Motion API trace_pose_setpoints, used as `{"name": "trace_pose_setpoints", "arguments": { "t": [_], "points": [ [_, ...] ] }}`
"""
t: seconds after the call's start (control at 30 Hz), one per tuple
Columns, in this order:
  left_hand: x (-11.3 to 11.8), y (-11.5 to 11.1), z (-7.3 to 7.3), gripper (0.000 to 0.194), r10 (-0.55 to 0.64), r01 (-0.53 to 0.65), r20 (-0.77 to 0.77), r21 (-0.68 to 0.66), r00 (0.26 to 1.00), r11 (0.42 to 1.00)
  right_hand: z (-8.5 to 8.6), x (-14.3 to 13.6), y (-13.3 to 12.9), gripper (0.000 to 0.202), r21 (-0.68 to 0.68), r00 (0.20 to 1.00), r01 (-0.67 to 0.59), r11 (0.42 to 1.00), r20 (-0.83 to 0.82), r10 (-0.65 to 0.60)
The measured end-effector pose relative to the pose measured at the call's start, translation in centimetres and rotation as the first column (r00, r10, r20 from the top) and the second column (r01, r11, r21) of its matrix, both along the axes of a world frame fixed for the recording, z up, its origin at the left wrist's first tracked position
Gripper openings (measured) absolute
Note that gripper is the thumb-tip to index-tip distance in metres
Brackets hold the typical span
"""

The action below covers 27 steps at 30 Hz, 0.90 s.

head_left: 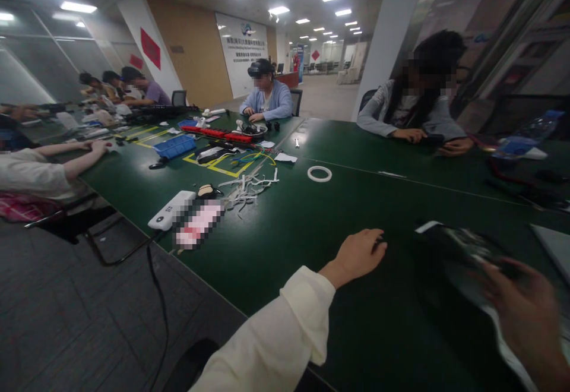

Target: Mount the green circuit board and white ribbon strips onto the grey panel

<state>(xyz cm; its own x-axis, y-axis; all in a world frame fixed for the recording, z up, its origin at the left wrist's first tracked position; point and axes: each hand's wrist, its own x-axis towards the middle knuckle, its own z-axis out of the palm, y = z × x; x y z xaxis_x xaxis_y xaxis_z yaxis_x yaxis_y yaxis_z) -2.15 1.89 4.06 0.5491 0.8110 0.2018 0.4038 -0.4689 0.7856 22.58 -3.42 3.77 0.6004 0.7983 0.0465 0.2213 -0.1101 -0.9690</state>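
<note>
My left hand (358, 256) rests on the green table (267, 255), its fingers curled round a small dark thing that I cannot make out. To the right, my right hand (523, 303) is blurred by motion, with its thumb and fingers on a dark item with a shiny, see-through part (472, 243). A white strip (428, 226) sticks out at the far left end of that item. Beyond my left hand lies a roll of white tape (319, 173), flat on the table.
At the left are a white power bank (171, 210), a pink phone (200, 224), cut white strips (249, 190) and a blue basket (176, 146). A grey panel (552, 249) lies at the right edge. Several people sit round the table.
</note>
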Motion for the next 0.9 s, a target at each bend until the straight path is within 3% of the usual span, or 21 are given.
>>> {"name": "trace_pose_setpoints", "arguments": {
  "t": [0.1,0.23,0.43,0.63,0.7,0.77,0.83,0.87,0.9],
  "points": [
    [0.4,0.8,-0.8,0.043,0.100,-0.059,0.185,-0.218,0.978,0.974,-1.0,-3.8,-0.1,0.075,-0.078,0.958,-0.261,0.962,-0.145,0.248],
    [0.9,2.4,-2.1,0.040,0.307,-0.180,0.283,-0.398,0.909,0.900,-1.0,-6.3,-0.3,0.089,-0.157,0.862,-0.505,0.848,-0.133,0.489],
    [0.7,3.5,-3.0,0.041,0.375,-0.221,0.256,-0.476,0.891,0.851,0.2,-6.3,-1.1,0.081,-0.247,0.715,-0.699,0.671,-0.269,0.645],
    [0.5,3.5,-3.5,0.050,0.342,-0.167,0.349,-0.444,0.873,0.880,2.3,-6.7,-2.1,0.077,-0.280,0.666,-0.745,0.605,-0.348,0.659],
    [0.3,3.5,-3.6,0.049,0.322,-0.157,0.355,-0.422,0.877,0.893,2.9,-4.7,-1.9,0.075,-0.252,0.693,-0.719,0.647,-0.327,0.643],
    [0.1,3.4,-3.6,0.049,0.306,-0.143,0.354,-0.417,0.884,0.897,2.9,-1.4,-1.5,0.068,-0.221,0.819,-0.571,0.791,-0.222,0.530],
    [0.0,3.4,-3.4,0.051,0.300,-0.137,0.345,-0.424,0.889,0.895,2.2,2.9,-1.3,0.055,-0.193,0.955,-0.294,0.936,-0.026,0.294],
    [0.0,3.4,-3.3,0.052,0.308,-0.143,0.338,-0.434,0.889,0.889,1.5,5.2,-1.4,0.050,-0.175,0.982,-0.134,0.975,0.108,0.154],
    [0.0,3.4,-3.1,0.053,0.328,-0.156,0.330,-0.452,0.885,0.878,0.8,7.6,-1.6,0.045,-0.173,0.954,0.076,0.982,0.298,-0.021]
  ]
}}
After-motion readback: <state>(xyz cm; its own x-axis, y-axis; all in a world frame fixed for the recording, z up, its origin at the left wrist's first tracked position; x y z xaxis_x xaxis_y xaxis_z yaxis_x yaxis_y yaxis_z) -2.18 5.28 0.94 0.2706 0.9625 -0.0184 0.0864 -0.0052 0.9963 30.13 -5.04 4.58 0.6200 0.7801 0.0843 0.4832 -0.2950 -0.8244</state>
